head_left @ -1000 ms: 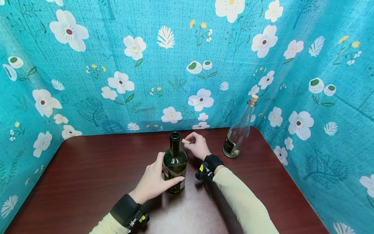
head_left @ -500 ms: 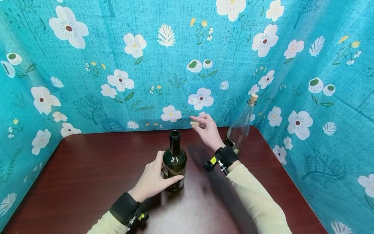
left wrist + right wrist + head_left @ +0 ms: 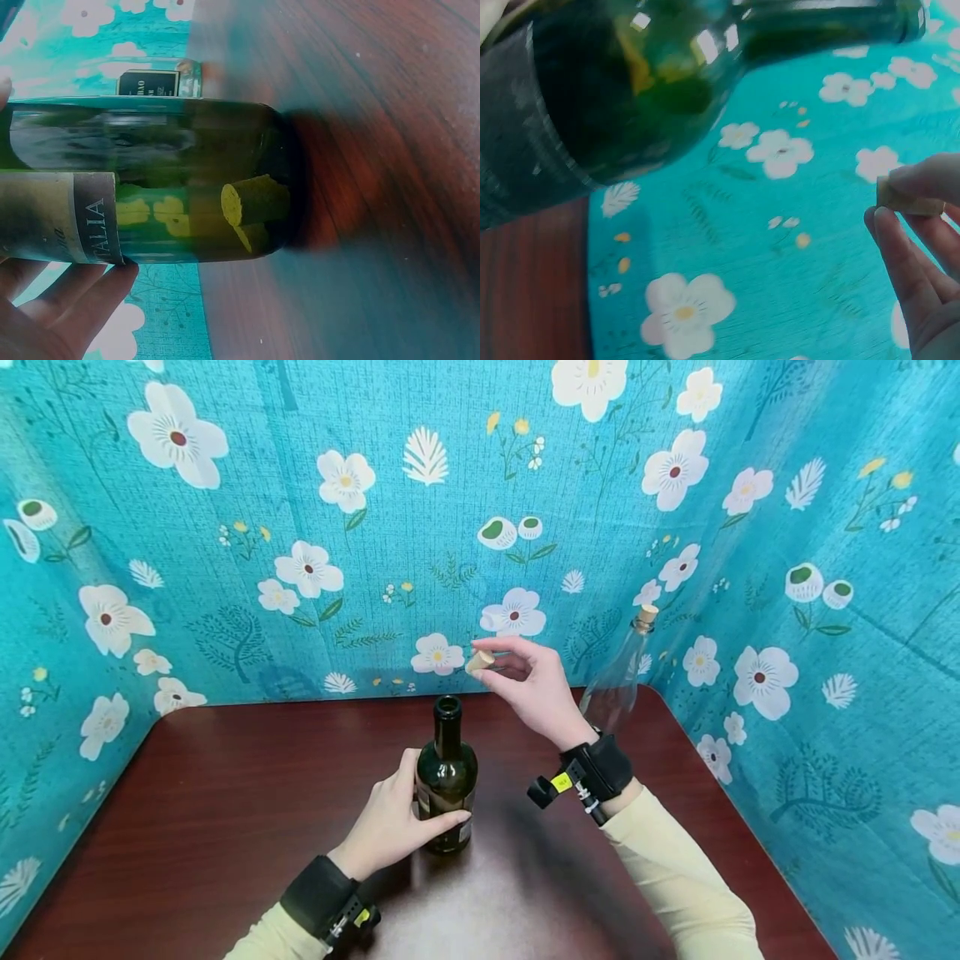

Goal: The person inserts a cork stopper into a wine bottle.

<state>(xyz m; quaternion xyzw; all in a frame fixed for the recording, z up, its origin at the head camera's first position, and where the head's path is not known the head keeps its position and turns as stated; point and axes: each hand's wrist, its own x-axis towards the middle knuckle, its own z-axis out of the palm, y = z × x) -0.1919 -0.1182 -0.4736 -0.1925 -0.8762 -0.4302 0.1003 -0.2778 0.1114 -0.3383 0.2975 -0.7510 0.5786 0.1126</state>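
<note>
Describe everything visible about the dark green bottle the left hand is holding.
The dark green glass wine bottle stands upright on the dark wood table, its mouth open and unstoppered. A grey label with pale lettering wraps the lower body. The left wrist view shows a cork lying loose inside, near the base. The left hand grips its body. The right hand pinches another cork above and right of the mouth, not touching it.

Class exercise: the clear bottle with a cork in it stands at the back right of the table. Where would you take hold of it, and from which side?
Probably grip the clear bottle round its wide lower body, coming from the front left. It stands upright close to the curtain in the corner, so the back and right are closed in, and its slim corked neck offers less hold.
</note>
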